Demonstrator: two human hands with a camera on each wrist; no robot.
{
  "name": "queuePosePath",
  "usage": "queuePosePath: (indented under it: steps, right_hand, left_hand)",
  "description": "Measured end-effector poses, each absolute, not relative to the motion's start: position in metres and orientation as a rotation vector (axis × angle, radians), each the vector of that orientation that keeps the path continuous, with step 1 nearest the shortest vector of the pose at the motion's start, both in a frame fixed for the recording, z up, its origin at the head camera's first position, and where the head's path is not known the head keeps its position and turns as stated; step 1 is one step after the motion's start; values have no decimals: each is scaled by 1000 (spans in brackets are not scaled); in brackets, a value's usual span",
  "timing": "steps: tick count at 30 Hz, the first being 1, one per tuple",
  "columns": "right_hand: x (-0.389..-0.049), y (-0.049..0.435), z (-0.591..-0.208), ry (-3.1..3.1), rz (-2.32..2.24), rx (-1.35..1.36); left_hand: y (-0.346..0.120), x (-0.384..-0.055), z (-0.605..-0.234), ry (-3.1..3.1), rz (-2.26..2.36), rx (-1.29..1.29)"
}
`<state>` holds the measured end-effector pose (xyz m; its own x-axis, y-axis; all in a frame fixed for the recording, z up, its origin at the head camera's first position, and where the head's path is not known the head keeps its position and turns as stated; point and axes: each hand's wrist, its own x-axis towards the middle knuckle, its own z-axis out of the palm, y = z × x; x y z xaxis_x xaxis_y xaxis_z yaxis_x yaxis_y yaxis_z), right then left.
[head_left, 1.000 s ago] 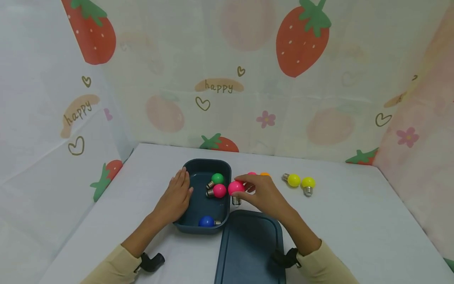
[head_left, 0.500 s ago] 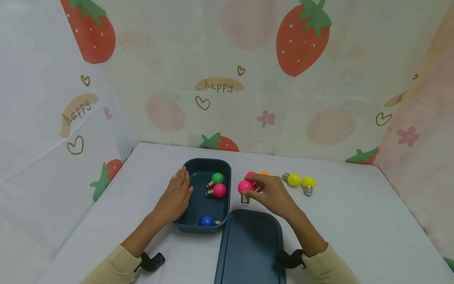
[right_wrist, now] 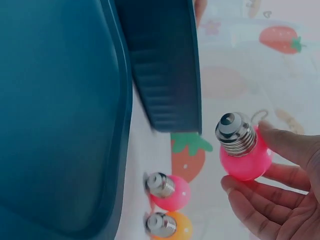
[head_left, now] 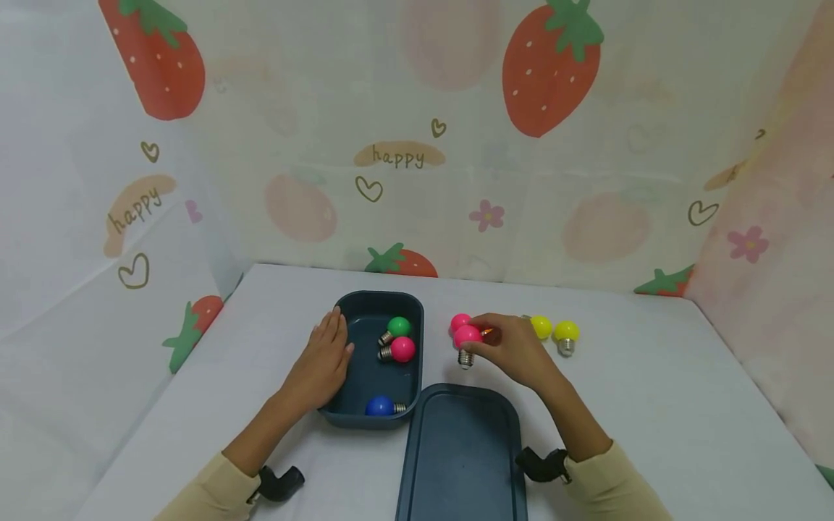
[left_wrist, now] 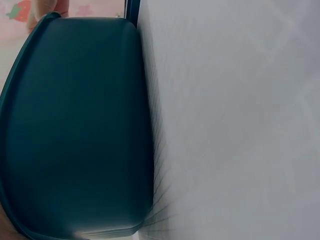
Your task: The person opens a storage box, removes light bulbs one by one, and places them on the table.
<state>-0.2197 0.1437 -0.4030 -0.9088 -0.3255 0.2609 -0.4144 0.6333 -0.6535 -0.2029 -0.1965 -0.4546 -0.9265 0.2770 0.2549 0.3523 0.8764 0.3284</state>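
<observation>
My right hand point(head_left: 511, 349) pinches a pink light bulb point(head_left: 467, 337) between thumb and fingers, its screw base pointing down, to the right of the dark blue box point(head_left: 362, 387). In the right wrist view the held bulb's metal base point(right_wrist: 235, 134) shows plainly, angled away from the palm. My left hand point(head_left: 319, 362) rests along the box's left rim, fingers straight and together. Inside the box lie a green bulb point(head_left: 399, 327), another pink bulb point(head_left: 403, 349) and a blue bulb point(head_left: 379, 406). The left wrist view shows the box's outer wall point(left_wrist: 80, 120).
Behind the held bulb, a third pink bulb point(head_left: 459, 321) is on the white table beside an orange bulb point(right_wrist: 181, 227), which my right hand mostly covers in the head view. Two yellow bulbs point(head_left: 567, 331) lie farther right. A dark blue lid point(head_left: 462, 463) lies in front.
My right hand has moved right with the pink bulb, from the box's right rim to just in front of the bulbs on the table. The left hand has stayed on the rim.
</observation>
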Motion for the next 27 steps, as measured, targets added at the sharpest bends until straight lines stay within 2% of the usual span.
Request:
queuePosePath:
  steps: [27]
  right_hand:
    - [-235, 165, -416, -2940, 1167, 361]
  left_hand:
    - [-198, -201, -456, -2824, -566, -487]
